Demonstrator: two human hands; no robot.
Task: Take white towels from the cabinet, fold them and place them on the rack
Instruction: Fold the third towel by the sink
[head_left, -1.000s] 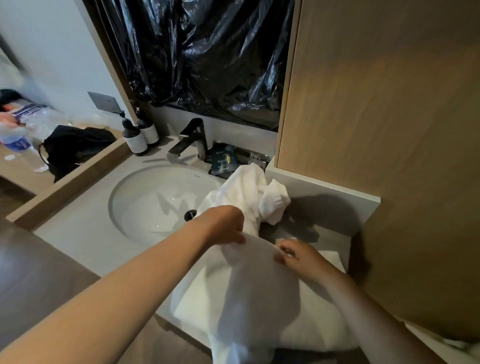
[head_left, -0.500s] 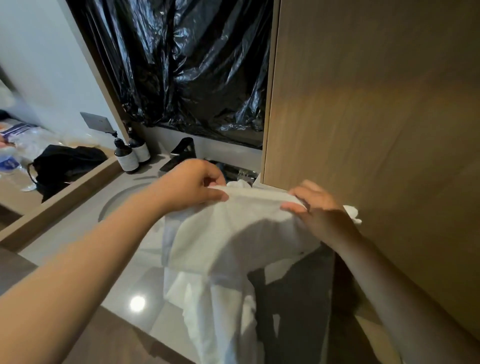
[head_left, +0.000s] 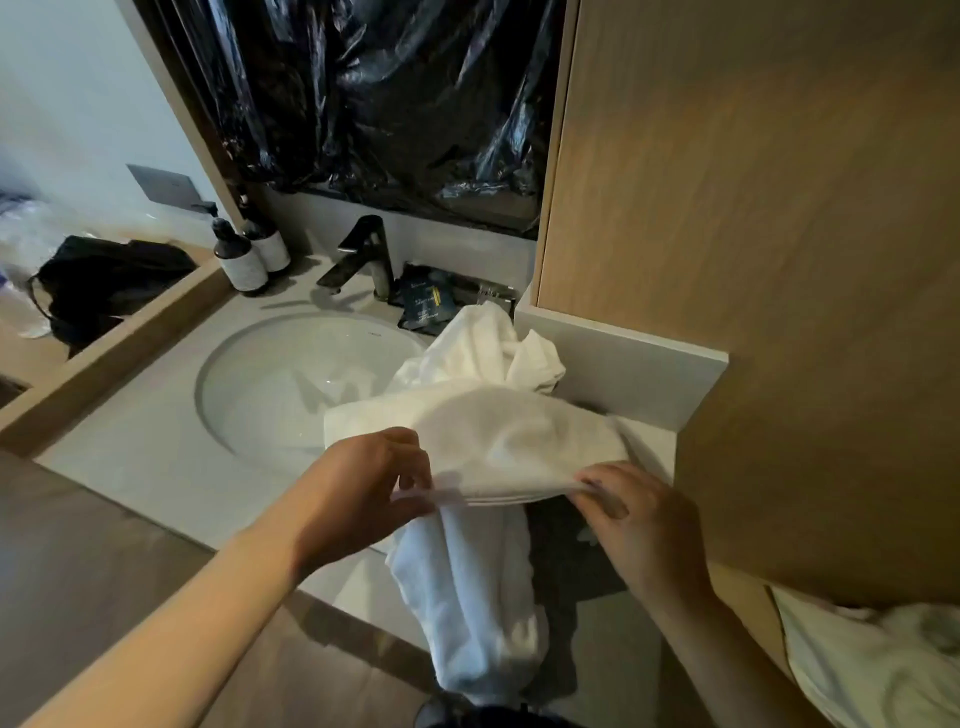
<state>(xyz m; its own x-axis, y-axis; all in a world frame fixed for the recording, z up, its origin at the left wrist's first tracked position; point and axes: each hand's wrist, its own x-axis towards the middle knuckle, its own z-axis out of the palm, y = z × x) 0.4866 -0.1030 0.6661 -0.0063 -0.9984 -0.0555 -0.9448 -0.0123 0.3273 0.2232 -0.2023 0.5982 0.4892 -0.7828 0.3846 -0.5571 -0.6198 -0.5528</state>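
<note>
Left hand (head_left: 363, 486) and right hand (head_left: 641, 525) pinching near folded edge of white terry towel (head_left: 493, 441); draped over pale stone counter (head_left: 135, 457).

Towel (head_left: 483, 441) pinched at its near edge between left hand (head_left: 363, 488) and right hand (head_left: 644, 525), draped over counter edge (head_left: 130, 467). Sink (head_left: 291, 389) beyond left hand; faucet (head_left: 363, 257) and bottles (head_left: 244, 257) further back. Cabinet (head_left: 779, 260) right of right hand.
</note>
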